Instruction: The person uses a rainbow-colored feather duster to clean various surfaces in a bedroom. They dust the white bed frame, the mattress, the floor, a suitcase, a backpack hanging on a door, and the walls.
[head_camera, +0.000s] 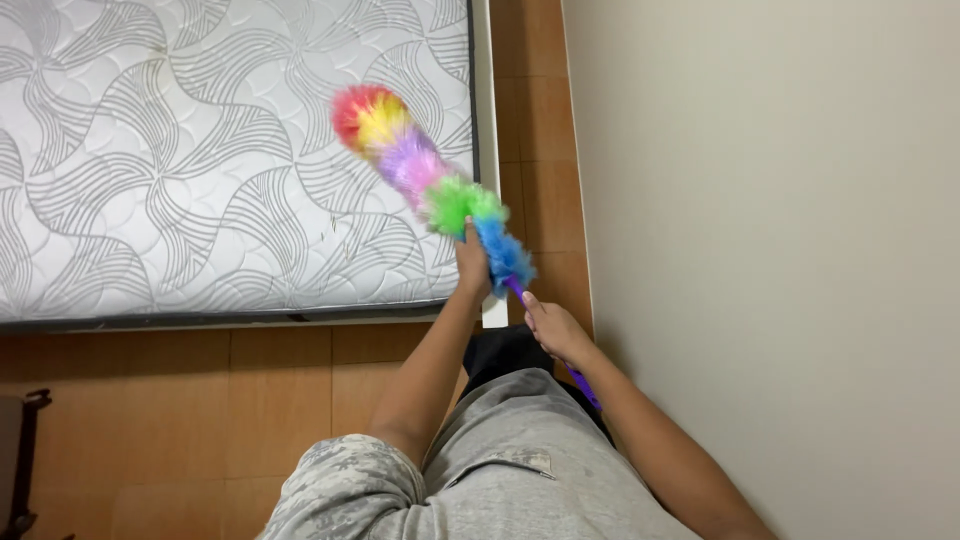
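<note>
My right hand (556, 328) grasps the duster (432, 175) handle.
Left hand (471, 264) pinches its fluff; mattress (200, 150) beneath, bare.

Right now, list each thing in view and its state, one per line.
Feather duster: raised, tilted, rainbow head blurred above the mattress corner.
Purple handle: mostly hidden under the right forearm.
Left hand: fingers on the blue and green fluff.
Right hand: closed on the handle.
Mattress: bare, no sheet, flat.
Wall: plain.
</note>
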